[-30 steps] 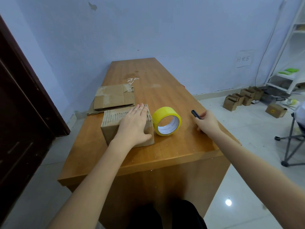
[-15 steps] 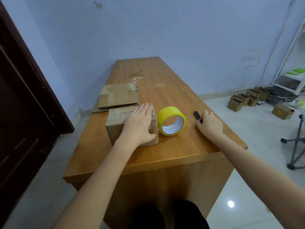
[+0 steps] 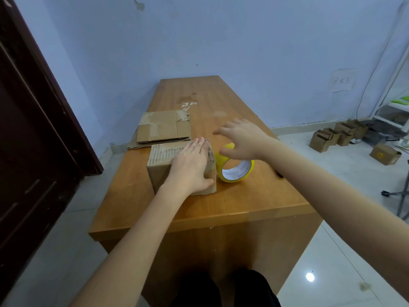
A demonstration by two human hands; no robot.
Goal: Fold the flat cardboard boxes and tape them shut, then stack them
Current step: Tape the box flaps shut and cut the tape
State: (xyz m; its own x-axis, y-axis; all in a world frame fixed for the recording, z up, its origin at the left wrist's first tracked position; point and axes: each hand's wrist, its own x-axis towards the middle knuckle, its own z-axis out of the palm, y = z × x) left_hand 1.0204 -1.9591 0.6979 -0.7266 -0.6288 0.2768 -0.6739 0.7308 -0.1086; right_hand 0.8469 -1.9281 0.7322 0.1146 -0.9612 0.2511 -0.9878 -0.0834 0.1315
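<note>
A folded brown cardboard box (image 3: 162,171) stands on the wooden table (image 3: 243,202). My left hand (image 3: 191,167) lies flat on its top, fingers straight, thumb down its right side. Right beside the box stands a yellow tape roll (image 3: 238,173) on its edge. My right hand (image 3: 241,136) hovers just above and behind the roll, fingers spread and blurred, holding nothing. Flat cardboard boxes (image 3: 163,129) lie stacked behind the folded box. A black pen (image 3: 280,174) lies on the table to the right, mostly hidden by my right forearm.
A dark door (image 3: 33,140) stands to the left of the table. Several small cardboard boxes (image 3: 336,136) sit on the tiled floor at the right, near a white shelf (image 3: 396,103). A stand's legs (image 3: 398,196) are by the table's right side.
My right hand has left the black pen at the table's right edge and moved left, up over the tape roll. My left hand stays on the box.
</note>
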